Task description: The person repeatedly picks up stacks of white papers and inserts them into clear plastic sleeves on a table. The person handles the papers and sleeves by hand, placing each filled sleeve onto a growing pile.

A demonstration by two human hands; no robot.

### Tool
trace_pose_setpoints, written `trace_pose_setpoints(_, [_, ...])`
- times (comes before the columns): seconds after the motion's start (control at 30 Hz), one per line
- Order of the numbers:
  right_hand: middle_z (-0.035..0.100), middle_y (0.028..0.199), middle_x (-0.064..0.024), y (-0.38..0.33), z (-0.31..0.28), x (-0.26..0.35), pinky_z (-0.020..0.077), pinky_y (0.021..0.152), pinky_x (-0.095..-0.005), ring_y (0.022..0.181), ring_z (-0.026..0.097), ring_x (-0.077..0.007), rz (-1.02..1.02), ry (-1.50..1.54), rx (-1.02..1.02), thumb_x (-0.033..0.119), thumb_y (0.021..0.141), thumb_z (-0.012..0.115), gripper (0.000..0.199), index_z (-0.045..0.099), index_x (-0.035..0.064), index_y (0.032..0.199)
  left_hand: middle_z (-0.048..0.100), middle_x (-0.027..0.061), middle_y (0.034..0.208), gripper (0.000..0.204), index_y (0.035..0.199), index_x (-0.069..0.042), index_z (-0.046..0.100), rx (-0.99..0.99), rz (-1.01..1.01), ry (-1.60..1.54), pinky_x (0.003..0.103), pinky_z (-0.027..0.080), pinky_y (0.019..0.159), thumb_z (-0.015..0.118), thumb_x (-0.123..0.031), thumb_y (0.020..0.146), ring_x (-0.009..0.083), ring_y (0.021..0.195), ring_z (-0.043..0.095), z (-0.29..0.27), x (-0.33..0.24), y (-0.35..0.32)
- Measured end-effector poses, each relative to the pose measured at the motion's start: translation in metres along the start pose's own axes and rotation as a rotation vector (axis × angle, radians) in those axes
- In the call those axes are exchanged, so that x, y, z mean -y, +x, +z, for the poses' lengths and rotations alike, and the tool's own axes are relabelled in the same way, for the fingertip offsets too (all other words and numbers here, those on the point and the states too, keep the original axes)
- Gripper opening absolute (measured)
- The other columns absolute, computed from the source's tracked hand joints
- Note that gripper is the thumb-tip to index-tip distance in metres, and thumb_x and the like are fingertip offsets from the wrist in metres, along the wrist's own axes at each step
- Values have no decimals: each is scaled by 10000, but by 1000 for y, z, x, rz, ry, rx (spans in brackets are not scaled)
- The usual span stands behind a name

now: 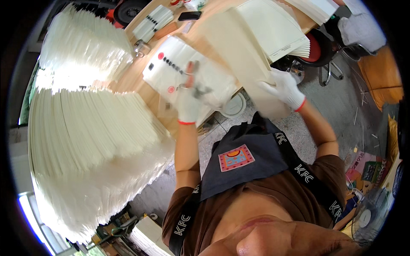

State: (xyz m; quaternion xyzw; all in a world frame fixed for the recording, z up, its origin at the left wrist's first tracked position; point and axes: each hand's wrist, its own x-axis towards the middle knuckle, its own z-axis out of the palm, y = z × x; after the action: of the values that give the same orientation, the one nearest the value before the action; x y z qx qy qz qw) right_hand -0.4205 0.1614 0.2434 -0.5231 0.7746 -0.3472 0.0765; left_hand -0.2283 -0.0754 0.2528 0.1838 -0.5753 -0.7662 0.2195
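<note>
My left hand (189, 104), in a white glove with a red cuff, is closed around a red-handled metal tool (190, 76). Motion smears this tool; it looks like scissors. Below that hand lies a pile of translucent white plastic bags (166, 59) with red and black print. My right hand (285, 88), gloved the same way, grips the edge of a long cream sheet (243, 55). Blurred by motion, the sheet slants from the table down past the table's near edge. Beyond it rests a fanned stack of cream sheets (273, 32).
Tall stacks of plastic-wrapped pale packets (85, 132) crowd the left side. On the wooden table (145, 96) are a phone (189, 16), a metal cup (142, 48) and a brown block (165, 30). A round white lid (233, 105) sits below the edge; a chair (314, 47) stands right.
</note>
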Motion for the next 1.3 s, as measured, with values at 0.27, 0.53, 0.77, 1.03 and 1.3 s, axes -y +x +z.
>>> trace_pose_setpoints(0.27, [625, 945, -124, 40, 6, 61, 509, 634, -341, 742, 628, -298, -364, -582, 455, 224, 779, 568, 179, 638, 61, 801, 364, 95, 1438, 571, 1410, -144, 340, 233, 102, 439, 329, 437, 912, 531, -256, 884, 224, 1157, 471, 4, -52, -45])
trace_pose_setpoints(0.53, [636, 978, -162, 70, 74, 34, 496, 749, -369, 859, 618, -329, 201, 627, 481, 249, 753, 632, 311, 637, 74, 1010, 648, 112, 920, 333, 1083, -88, 631, -2, 375, 874, 337, 485, 744, 513, -6, 783, 266, 803, 618, 21, 35, -88])
trace_pose_setpoints(0.77, [612, 985, -137, 52, 126, 68, 470, 806, -389, 944, 575, -319, -254, -302, 243, 182, 704, 611, 227, 634, 71, 901, 636, 123, 887, 368, 1072, -75, 622, 77, 680, 1076, 366, 487, 708, 492, 40, 748, 308, 806, 615, 54, 30, -24])
trace_pose_setpoints(1.03, [606, 1011, -125, 36, 137, 40, 475, 798, -436, 979, 575, -295, -216, -515, -150, 232, 736, 627, 384, 547, 29, 1052, 604, 98, 953, 271, 998, -77, 566, -33, 318, 1109, 388, 438, 839, 600, -86, 729, 260, 949, 553, -3, 95, -80])
trace_pose_setpoints(1.3, [650, 711, -122, 14, 123, 32, 495, 477, -414, 634, 657, -290, 29, -685, 365, 200, 836, 483, 296, 555, 52, 1083, 532, 101, 731, 148, 760, -68, 509, -668, 136, 1080, 381, 439, 599, 657, -72, 745, 292, 672, 548, -77, 109, -150])
